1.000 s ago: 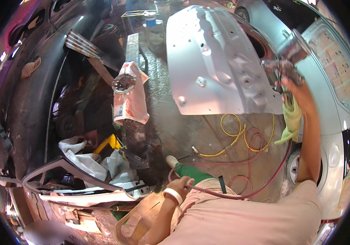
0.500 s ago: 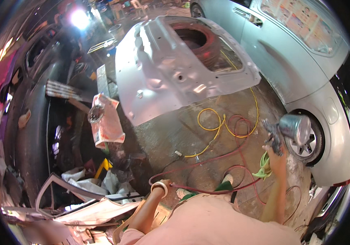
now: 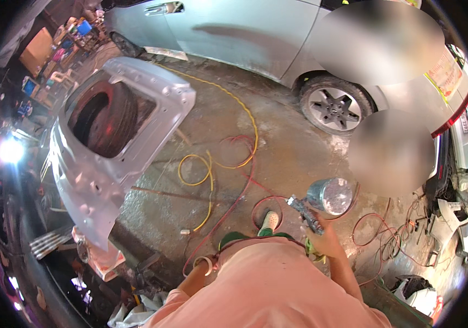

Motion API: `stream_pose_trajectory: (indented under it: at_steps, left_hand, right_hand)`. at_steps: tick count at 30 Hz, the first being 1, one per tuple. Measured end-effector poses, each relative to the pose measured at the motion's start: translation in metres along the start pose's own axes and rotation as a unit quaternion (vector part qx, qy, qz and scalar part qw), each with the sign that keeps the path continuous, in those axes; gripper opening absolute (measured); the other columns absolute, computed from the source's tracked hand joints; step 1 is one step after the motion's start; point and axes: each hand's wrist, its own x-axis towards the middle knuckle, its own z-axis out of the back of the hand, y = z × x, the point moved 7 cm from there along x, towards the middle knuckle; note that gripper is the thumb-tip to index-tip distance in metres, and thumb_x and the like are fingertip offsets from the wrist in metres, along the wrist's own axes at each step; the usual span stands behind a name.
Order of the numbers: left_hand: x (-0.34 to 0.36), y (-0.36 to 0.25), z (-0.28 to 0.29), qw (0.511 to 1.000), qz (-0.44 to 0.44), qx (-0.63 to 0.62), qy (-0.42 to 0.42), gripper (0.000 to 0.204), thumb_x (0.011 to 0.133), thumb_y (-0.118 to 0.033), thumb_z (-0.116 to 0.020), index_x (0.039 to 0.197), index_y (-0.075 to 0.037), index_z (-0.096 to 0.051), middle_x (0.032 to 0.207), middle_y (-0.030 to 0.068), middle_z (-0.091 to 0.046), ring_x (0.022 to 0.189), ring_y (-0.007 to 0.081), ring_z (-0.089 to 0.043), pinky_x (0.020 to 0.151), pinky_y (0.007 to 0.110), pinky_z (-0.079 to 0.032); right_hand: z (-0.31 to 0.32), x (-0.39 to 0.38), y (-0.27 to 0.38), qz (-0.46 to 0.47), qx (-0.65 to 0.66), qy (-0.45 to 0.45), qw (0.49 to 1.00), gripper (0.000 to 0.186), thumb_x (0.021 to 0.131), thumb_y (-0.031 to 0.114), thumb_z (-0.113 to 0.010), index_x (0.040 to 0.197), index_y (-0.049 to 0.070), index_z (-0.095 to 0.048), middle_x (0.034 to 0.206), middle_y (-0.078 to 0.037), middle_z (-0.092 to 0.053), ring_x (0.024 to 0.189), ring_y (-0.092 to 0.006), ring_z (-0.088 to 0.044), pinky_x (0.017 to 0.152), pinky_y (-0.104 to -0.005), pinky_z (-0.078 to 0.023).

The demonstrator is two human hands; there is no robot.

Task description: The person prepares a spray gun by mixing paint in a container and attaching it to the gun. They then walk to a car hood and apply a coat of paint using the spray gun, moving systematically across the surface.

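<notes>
My right hand (image 3: 324,239) grips a spray gun (image 3: 305,213) with a round metal cup (image 3: 329,194), out at my right side above the floor. A green cloth (image 3: 313,252) hangs below that hand. My left hand (image 3: 212,261) is low at my waist, closed round the dark red hose that crosses my body, its fingers partly hidden. A silver vehicle panel (image 3: 171,101) with a big opening lies raised at the left, a tyre (image 3: 122,120) showing through the opening.
A silver car (image 3: 239,33) with its wheel (image 3: 335,109) stands ahead. A dark car body (image 3: 12,229) and paper-covered stand (image 3: 102,259) are at lower left. Yellow hose (image 3: 193,156) and red hoses cross the concrete floor (image 3: 157,213). Blurred patches hide parts at right; loose parts lie below them.
My view has swung right, so the panel now sits at left and the silver car ahead. The spray gun has dropped from beside the panel to my right side, away from it.
</notes>
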Motion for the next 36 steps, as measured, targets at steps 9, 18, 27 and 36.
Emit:
stream_pose_trajectory:
  at_steps: [9,18,27,36]
  left_hand:
    - [0.003,-0.184,0.093,0.965,0.064,0.243,-0.078,0.075,0.099,-0.063,-0.043,0.15,-0.009,-0.049,0.158,0.016,-0.042,0.147,0.0325,-0.037,0.12,0.046,-0.027]
    - [0.015,-0.356,0.146,0.991,0.047,0.121,0.016,0.073,0.099,-0.062,-0.044,0.149,-0.009,-0.05,0.157,0.0162,-0.043,0.146,0.0327,-0.038,0.119,0.046,-0.028]
    - [0.007,-0.524,0.231,0.999,-0.007,-0.04,-0.025,0.072,0.099,-0.061,-0.045,0.149,-0.009,-0.051,0.156,0.0164,-0.044,0.145,0.0328,-0.039,0.118,0.046,-0.029]
    - [0.009,-0.65,0.316,0.984,0.006,-0.171,-0.048,0.071,0.099,-0.06,-0.046,0.148,-0.009,-0.051,0.156,0.0165,-0.045,0.144,0.033,-0.04,0.117,0.047,-0.03]
  right_hand:
    - [0.07,0.102,0.007,-0.032,0.001,-0.052,0.998,0.054,0.088,0.022,-0.076,0.135,0.0,-0.061,0.119,-0.022,-0.07,0.109,-0.0299,-0.068,0.096,-0.0385,-0.051]
    - [0.084,0.351,0.056,0.033,-0.095,0.04,0.994,0.044,0.088,0.01,-0.074,0.129,-0.002,-0.062,0.103,-0.009,-0.072,0.092,-0.015,-0.067,0.085,-0.031,-0.053]
    - [0.046,0.644,0.227,0.18,-0.104,0.128,0.97,0.046,0.088,0.018,-0.077,0.13,0.002,-0.065,0.106,-0.016,-0.074,0.097,-0.0239,-0.071,0.087,-0.0362,-0.053]
    - [-0.031,0.876,0.308,0.136,-0.071,0.285,0.946,0.049,0.091,0.024,-0.076,0.133,0.003,-0.063,0.11,-0.016,-0.073,0.101,-0.0224,-0.068,0.091,-0.036,-0.051]
